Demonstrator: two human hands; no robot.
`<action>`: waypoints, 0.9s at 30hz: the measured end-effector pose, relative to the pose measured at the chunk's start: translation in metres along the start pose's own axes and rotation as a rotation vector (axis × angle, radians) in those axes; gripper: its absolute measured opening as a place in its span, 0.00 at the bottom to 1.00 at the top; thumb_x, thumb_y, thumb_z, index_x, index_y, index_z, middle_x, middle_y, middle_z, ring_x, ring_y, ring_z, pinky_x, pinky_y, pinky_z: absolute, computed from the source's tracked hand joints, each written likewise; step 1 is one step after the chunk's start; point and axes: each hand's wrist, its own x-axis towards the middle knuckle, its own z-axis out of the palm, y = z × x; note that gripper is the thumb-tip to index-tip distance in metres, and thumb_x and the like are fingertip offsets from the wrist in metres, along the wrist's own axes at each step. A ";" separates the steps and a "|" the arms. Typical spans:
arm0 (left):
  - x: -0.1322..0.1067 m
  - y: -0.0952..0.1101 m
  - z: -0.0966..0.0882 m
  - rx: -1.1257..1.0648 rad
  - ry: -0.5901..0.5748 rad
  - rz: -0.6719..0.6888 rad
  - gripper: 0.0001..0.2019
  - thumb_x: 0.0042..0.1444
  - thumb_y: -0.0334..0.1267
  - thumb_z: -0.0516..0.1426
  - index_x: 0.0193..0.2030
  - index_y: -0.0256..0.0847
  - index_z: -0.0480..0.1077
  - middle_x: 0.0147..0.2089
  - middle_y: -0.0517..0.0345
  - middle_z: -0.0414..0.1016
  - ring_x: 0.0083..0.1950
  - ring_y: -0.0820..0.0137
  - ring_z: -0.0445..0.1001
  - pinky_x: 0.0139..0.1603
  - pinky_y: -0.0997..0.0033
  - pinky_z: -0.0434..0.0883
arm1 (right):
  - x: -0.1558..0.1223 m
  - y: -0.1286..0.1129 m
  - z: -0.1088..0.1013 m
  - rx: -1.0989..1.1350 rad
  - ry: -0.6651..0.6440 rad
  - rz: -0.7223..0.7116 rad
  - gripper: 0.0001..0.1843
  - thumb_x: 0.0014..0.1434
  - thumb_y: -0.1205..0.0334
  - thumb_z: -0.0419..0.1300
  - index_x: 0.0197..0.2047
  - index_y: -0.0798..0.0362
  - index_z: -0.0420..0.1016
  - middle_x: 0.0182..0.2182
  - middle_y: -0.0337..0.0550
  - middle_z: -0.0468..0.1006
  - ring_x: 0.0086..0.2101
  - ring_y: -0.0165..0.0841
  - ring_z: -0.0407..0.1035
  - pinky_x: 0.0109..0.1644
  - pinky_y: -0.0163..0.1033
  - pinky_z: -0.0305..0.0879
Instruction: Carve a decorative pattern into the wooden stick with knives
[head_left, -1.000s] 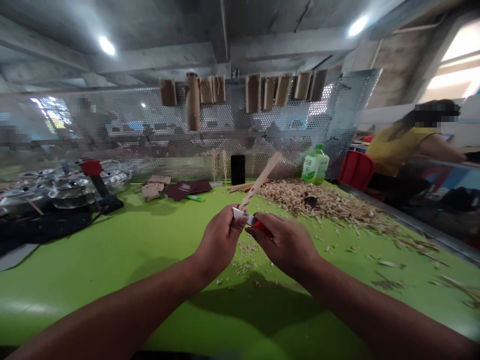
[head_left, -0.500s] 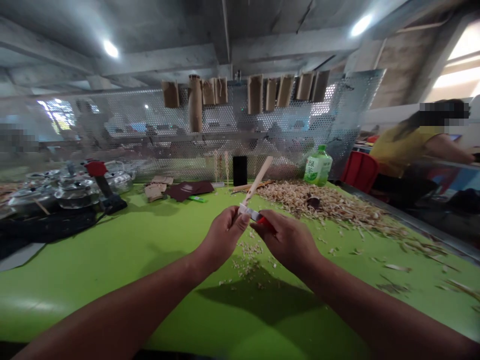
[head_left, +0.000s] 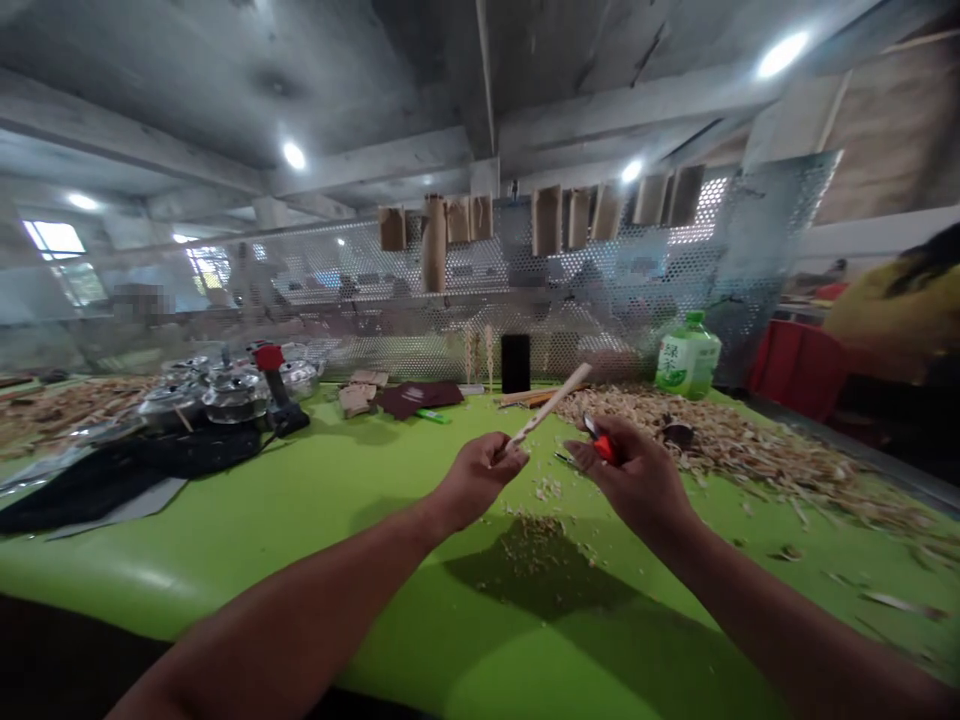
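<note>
My left hand [head_left: 484,478] is closed around the lower end of a pale, partly carved wooden stick [head_left: 553,405], which slants up and to the right. To its right, my right hand [head_left: 637,470] grips a red-handled knife [head_left: 606,448] with a short metal blade pointing up and left. Blade and stick are apart. Small wood chips [head_left: 544,530] lie scattered on the green tabletop [head_left: 360,560] under my hands. A thin dark tool [head_left: 564,460] shows just left of my right fingers; whether it is on the table, I cannot tell.
A heap of shavings [head_left: 750,455] covers the back right, with a green tea bottle [head_left: 688,355] behind it. Brown sandpaper [head_left: 420,398] and a black phone-like slab [head_left: 516,363] are at the back. Metal kettles [head_left: 236,392] and a red-topped tool [head_left: 274,385] stand left. A person in yellow [head_left: 881,315] sits at right.
The knife has come away from the stick, and my hands have moved apart. The stick now leans further right. The whole view has shifted left and tilted up slightly.
</note>
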 end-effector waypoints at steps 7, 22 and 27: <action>0.002 -0.010 0.000 0.356 -0.062 0.094 0.18 0.55 0.48 0.55 0.21 0.40 0.57 0.21 0.65 0.53 0.25 0.75 0.53 0.26 0.72 0.51 | 0.010 0.002 -0.006 0.069 0.110 0.054 0.23 0.52 0.48 0.61 0.48 0.52 0.71 0.21 0.34 0.64 0.21 0.28 0.57 0.27 0.35 0.57; 0.021 0.034 -0.038 0.225 -0.324 0.050 0.14 0.50 0.44 0.59 0.39 0.36 0.76 0.27 0.59 0.70 0.26 0.74 0.62 0.27 0.75 0.59 | 0.034 0.021 -0.012 0.693 -0.138 0.443 0.21 0.42 0.47 0.69 0.27 0.52 0.65 0.14 0.29 0.62 0.12 0.21 0.53 0.13 0.29 0.45; 0.027 0.044 -0.060 0.172 -0.157 0.096 0.14 0.49 0.43 0.62 0.39 0.35 0.75 0.23 0.61 0.68 0.20 0.77 0.61 0.22 0.76 0.60 | 0.036 0.021 -0.012 0.744 -0.009 0.465 0.22 0.42 0.46 0.69 0.27 0.52 0.65 0.14 0.30 0.65 0.11 0.21 0.54 0.12 0.29 0.46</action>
